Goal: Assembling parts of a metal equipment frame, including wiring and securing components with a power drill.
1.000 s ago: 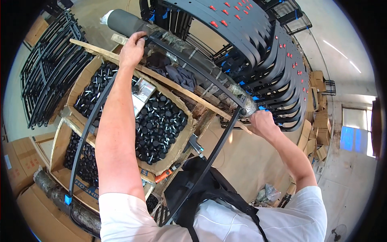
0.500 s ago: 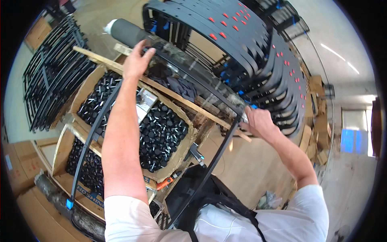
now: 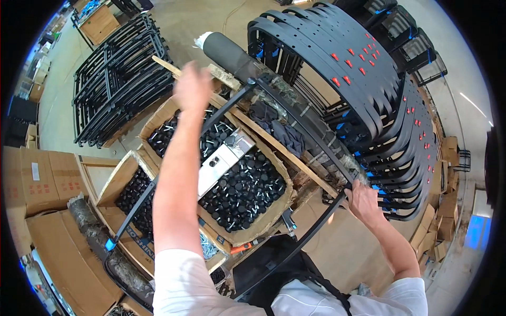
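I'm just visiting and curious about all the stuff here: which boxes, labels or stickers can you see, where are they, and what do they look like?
Closed brown cartons: stacked at far left, each bearing a small white label.
Open cardboard box: centre, beneath the left hand, full of small black caps.
Second open box: lower left, more black parts.
Brown cartons: stacked at far right, plain.
Red tags: small marks on the curved black frames, upper right.

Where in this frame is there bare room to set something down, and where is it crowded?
Bare concrete floor shows between the stacked black frames and the curved black panels. Brown cardboard below the right hand also lies open. Crowded: the boxes of black caps under the left hand and the black frame tube over the workbench.
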Demonstrator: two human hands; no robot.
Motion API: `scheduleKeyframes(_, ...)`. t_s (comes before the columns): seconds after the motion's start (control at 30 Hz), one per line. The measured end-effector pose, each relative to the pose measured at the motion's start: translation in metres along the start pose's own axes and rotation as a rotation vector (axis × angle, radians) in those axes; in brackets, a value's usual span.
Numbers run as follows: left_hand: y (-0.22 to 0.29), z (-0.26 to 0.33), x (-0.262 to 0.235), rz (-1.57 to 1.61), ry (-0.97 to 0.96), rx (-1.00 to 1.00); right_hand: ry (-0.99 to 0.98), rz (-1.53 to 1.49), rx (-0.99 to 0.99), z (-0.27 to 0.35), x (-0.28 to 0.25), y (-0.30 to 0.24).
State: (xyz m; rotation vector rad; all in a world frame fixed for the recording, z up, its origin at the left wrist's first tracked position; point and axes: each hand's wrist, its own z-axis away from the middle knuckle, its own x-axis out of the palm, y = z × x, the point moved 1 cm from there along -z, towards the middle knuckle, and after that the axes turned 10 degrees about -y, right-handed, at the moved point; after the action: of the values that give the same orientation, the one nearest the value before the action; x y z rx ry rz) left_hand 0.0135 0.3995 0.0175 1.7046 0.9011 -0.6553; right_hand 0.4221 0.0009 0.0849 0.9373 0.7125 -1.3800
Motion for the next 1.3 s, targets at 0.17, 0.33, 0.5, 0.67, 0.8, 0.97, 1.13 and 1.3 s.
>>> scheduleKeyframes(0.17,0.106,0.012,0.04,-0.227,-0.487,0.274,-0.024,0.018,0.039,0.006,0.012,0.007)
scheduleKeyframes(0.33,0.011,-0.008,-0.012,-0.165,-0.281,0.088,0.07,-0.038,0.041,0.006,0.009,0.006)
scheduleKeyframes(0.5,-0.02,0.078,-0.075,-0.057,-0.284,-0.01,-0.043,0.076,-0.02,-0.02,-0.028,0.008)
scheduleKeyframes(0.67,0.023,0.234,-0.086,0.268,-0.343,0.09,0.466,0.164,-0.538,-0.169,-0.132,-0.117)
scheduleKeyframes(0.8,0.025,0.29,-0.096,0.318,-0.463,-0.076,0.601,0.268,-0.745,-0.257,-0.206,-0.19)
scheduleKeyframes(0.97,-0.008,0.314,-0.106,0.22,-0.425,-0.184,0.2,0.709,-0.369,-0.31,-0.214,-0.201)
scheduleKeyframes(1.13,-0.025,0.307,-0.098,0.051,-0.438,-0.085,0.108,0.898,-0.299,-0.336,-0.194,-0.187)
scheduleKeyframes(1.3,-0.046,0.282,-0.077,-0.194,-0.528,-0.053,0.128,0.836,-0.343,-0.323,-0.201,-0.192)
